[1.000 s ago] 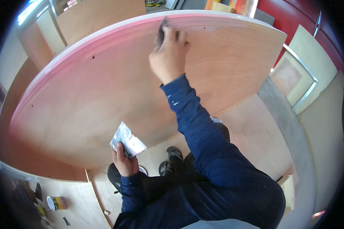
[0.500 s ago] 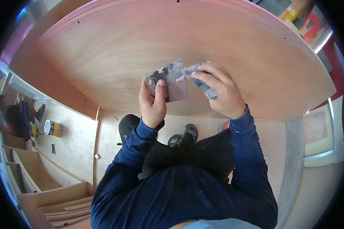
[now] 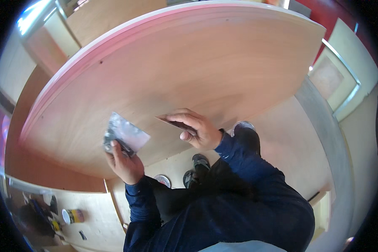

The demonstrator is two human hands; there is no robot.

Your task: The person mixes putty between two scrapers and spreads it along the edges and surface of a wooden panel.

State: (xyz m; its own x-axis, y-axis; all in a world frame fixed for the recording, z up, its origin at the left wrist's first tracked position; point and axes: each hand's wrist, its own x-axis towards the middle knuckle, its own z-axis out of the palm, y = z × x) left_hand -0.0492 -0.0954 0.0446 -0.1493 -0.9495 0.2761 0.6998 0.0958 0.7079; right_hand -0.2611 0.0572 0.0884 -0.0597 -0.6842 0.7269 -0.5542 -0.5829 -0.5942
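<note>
My left hand [image 3: 128, 167] grips a flat, square putty scraper [image 3: 129, 133], thumb across its smeared face. Grey and whitish filler covers much of that face. Apart from it, to the right, my right hand [image 3: 202, 131] is closed round a second putty scraper [image 3: 170, 122], thin and reddish-brown and seen nearly edge-on. Its tip points left, towards the first scraper. Both hands are in front of a large, curved wooden panel [image 3: 189, 59] with a pinkish upper rim and a few small dark holes. Whether the right scraper touches the panel I cannot tell.
Beside my right knee stands a round can [image 3: 244, 124]; another round container [image 3: 163, 180] is by my left leg. A yellow-and-dark bucket [image 3: 74, 216] lies tipped on the floor at lower left, near another person [image 3: 33, 220]. A grey strip [image 3: 329, 138] curves along the right.
The right scraper has come away from the left one, and my hands are now apart. My view has turned, so the panel and floor things appear shifted.
</note>
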